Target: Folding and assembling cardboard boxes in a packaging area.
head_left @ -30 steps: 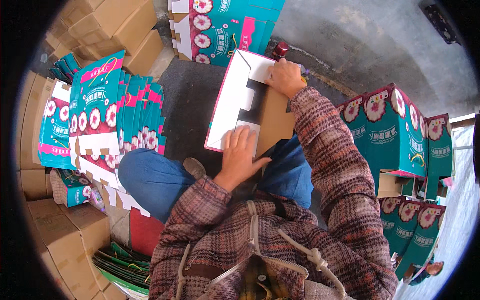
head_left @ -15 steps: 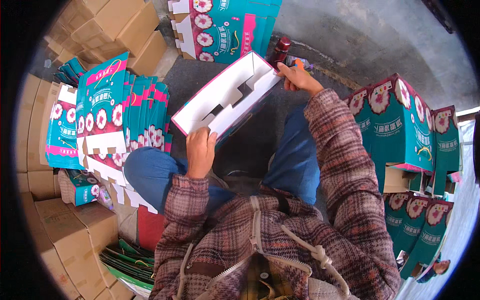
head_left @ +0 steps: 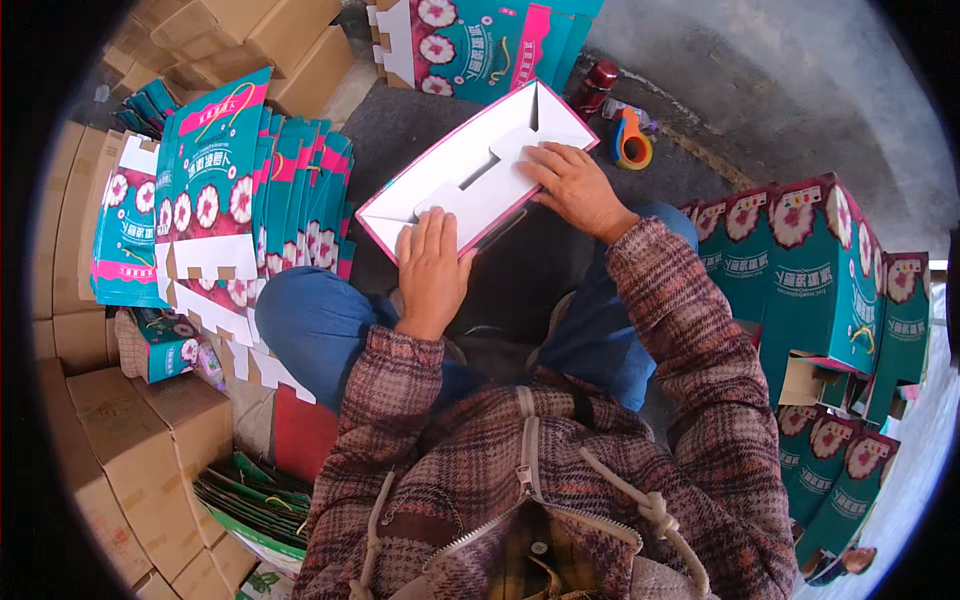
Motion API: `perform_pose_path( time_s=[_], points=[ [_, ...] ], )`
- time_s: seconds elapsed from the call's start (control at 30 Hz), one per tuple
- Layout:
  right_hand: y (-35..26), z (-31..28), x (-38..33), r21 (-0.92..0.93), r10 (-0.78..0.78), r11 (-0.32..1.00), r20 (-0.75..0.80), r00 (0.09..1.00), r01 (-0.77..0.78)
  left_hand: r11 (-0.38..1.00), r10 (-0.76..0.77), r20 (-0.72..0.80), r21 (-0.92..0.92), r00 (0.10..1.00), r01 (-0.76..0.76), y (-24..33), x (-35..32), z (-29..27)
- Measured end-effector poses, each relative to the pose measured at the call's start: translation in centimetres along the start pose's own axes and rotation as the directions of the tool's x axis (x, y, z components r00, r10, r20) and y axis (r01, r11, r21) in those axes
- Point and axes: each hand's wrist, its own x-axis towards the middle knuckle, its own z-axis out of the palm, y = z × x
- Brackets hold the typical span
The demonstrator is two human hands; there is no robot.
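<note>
I hold a flat carton blank [head_left: 470, 170], white inside with a pink edge, tilted above my knees. My left hand [head_left: 432, 270] lies flat on its near end, fingers together and pressing the white face. My right hand [head_left: 575, 185] rests on the far right part, fingers spread over a folded flap beside a cut slot. Both sleeves are plaid and my legs are in blue trousers.
A stack of flat teal-and-pink flowered cartons [head_left: 215, 200] leans at my left. Assembled teal boxes [head_left: 810, 270] stand at the right. Brown cardboard boxes [head_left: 130, 440] line the left side. An orange tape dispenser [head_left: 632, 142] and a dark red bottle [head_left: 597, 88] lie ahead.
The carton has swung from steeply raised to lower and flatter, white inside up. My right hand came in from its far end onto the flap; my left slid onto the near end.
</note>
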Motion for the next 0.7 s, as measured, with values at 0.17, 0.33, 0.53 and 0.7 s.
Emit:
perform_pose_path(
  time_s=[0.17, 0.33, 0.53, 0.7],
  points=[
    [0.6, 0.6, 0.3, 0.007, 0.005, 1.0, 0.1, 0.995, -0.006, 0.999, 0.024, 0.018, -0.037, 1.0, -0.023, -0.7, -0.2, 0.6],
    [0.5, 0.5, 0.0, -0.004, -0.011, 1.0, 0.043, 0.999, 0.011, 0.995, 0.035, 0.001, -0.091, 0.999, -0.035, -0.5, 0.0, 0.3],
    [0.6, -1.3, -0.6, 0.366, 0.17, 0.925, -0.163, 0.972, -0.1, 0.906, -0.257, -0.407, -0.416, 0.877, 0.073, -3.5, -1.2, -2.1],
    [6.2, 0.8, -0.2, 0.752, 0.711, 0.518, -0.114, 0.694, -0.407, 0.205, -0.715, 0.246, -0.821, 0.654, 0.533, -8.9, -0.9, -2.1]
  ],
)
